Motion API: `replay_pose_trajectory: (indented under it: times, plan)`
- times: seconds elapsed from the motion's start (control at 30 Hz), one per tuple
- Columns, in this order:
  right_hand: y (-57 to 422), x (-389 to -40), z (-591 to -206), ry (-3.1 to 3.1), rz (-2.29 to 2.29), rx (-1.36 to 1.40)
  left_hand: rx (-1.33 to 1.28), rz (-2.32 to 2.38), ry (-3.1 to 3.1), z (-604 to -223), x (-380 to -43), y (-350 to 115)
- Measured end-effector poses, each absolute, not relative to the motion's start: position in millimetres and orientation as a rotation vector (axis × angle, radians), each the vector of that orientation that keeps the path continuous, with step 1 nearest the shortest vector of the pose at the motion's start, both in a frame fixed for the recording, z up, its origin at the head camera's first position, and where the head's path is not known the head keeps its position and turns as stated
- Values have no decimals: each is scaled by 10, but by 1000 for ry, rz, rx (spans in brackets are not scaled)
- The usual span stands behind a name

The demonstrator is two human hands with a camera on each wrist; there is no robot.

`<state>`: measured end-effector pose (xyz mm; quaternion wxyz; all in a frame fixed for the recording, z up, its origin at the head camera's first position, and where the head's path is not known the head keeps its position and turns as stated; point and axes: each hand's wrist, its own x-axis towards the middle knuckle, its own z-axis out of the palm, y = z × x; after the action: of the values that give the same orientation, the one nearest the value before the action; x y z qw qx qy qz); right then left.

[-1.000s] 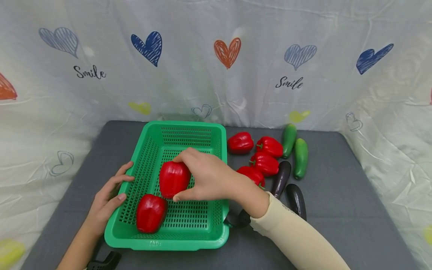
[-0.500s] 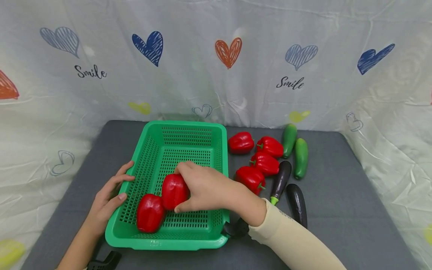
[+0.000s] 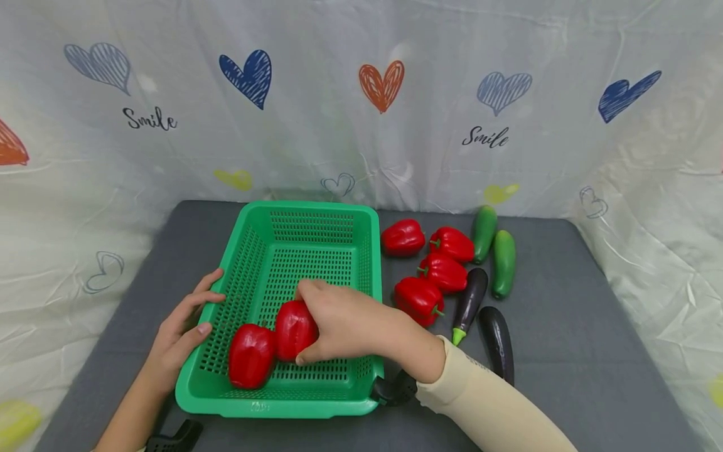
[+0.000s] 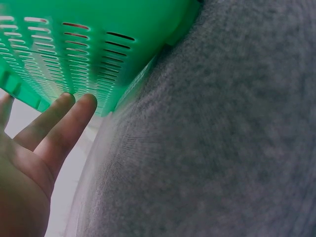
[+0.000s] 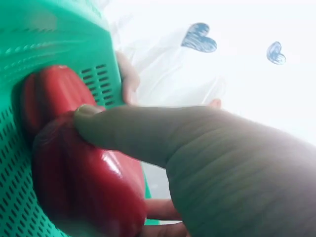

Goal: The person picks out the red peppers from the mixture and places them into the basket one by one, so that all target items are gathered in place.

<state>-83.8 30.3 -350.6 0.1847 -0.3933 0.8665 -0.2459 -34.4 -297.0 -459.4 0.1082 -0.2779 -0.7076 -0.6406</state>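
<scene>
Soft, even light filled the head view, with muted tones, crisp print on the cloth backdrop (image 3: pixel 316 138) and small pale highlights on the gripped red pepper (image 3: pixel 296 329). The left wrist view was dimmer and grainy: the grey surface (image 4: pixel 222 138) smeared out of focus under a faint purple cast, light showed through slots in the green basket (image 4: pixel 123 17), and the left fingers (image 4: pixel 69 126) were shaded toward the palm. In the right wrist view the background was overexposed almost to white, and haze spread over the hand beside the softly blurred right fingers (image 5: pixel 140 131). A sharp glint marked the gripped pepper, its left side dark.
</scene>
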Motion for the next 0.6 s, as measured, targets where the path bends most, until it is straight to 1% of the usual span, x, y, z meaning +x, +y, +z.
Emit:
replay_pose_trajectory:
  times: [0.6]
  plan:
    - [229,-750,-3631,2314,-560,-1130,-822,-1891,-2071,-4599,-351,-2968]
